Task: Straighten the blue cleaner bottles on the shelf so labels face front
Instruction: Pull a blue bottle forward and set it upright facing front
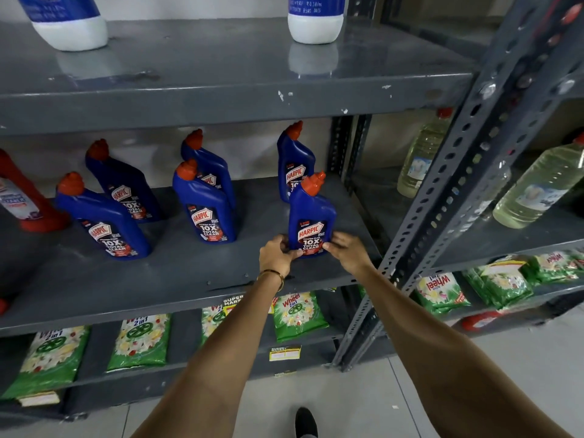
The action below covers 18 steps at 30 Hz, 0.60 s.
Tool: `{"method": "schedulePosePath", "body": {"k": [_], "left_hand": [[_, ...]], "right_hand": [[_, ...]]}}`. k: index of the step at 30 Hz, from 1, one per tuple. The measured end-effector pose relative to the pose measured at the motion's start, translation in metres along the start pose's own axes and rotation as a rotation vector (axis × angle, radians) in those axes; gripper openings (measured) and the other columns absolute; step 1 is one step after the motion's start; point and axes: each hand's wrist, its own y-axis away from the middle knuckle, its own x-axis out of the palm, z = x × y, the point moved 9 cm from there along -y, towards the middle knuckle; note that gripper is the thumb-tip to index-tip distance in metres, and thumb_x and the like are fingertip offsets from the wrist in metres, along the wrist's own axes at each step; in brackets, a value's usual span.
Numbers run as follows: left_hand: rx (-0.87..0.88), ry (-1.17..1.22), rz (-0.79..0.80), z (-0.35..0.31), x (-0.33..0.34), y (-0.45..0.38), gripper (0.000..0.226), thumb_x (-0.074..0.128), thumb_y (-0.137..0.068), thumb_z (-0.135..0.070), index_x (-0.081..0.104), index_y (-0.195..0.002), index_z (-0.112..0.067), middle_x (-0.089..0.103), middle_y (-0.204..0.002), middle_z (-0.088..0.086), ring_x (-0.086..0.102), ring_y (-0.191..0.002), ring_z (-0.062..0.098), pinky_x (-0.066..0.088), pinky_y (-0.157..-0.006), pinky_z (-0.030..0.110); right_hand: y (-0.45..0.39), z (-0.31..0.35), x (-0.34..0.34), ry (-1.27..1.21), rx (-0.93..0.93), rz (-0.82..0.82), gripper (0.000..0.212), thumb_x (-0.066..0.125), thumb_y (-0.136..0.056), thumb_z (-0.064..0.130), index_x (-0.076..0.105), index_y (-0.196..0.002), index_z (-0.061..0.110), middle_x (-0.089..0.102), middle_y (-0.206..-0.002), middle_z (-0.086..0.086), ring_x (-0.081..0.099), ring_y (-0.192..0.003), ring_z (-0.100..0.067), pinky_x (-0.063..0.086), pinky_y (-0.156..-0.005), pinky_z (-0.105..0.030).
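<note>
Both hands, left hand (pixel 275 256) and right hand (pixel 347 250), pinch 1 blue bottle (pixel 311 221) between them, label forward; next, the 5 bottles to their left need checking.

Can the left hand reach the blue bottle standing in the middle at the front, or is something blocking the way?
Probably yes. The left hand now holds the front right bottle together with the right hand; only bare shelf lies between it and the middle front bottle.
</note>
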Motion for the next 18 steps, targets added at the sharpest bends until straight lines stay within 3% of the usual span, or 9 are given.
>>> {"method": "schedulePosePath", "body": {"k": [12,18], "left_hand": [[0.018,-0.055,0.009,0.002,0.001,0.033,0.046,0.076,-0.072,-0.017,0.060,-0.113,-0.003,0.070,-0.109,0.016,0.065,-0.100,0.027,0.052,-0.092,0.038],[0.004,-0.051,0.006,0.003,0.001,0.037,0.045,0.076,-0.072,-0.017,0.061,-0.112,-0.003,0.070,-0.110,0.016,0.065,-0.101,0.027,0.051,-0.092,0.037]], "right_hand": [[0.028,-0.008,-0.007,0.070,-0.008,-0.017,0.038,0.065,-0.082,0.008,0.057,-0.118,0.001,0.064,-0.119,-0.016,0.057,-0.097,-0.011,0.046,-0.087,-0.028],[0.032,-0.003,-0.008,0.077,-0.031,0.010,0.034,0.064,-0.082,0.006,0.059,-0.115,0.001,0.066,-0.116,-0.017,0.061,-0.104,-0.019,0.047,-0.087,-0.029]]}}
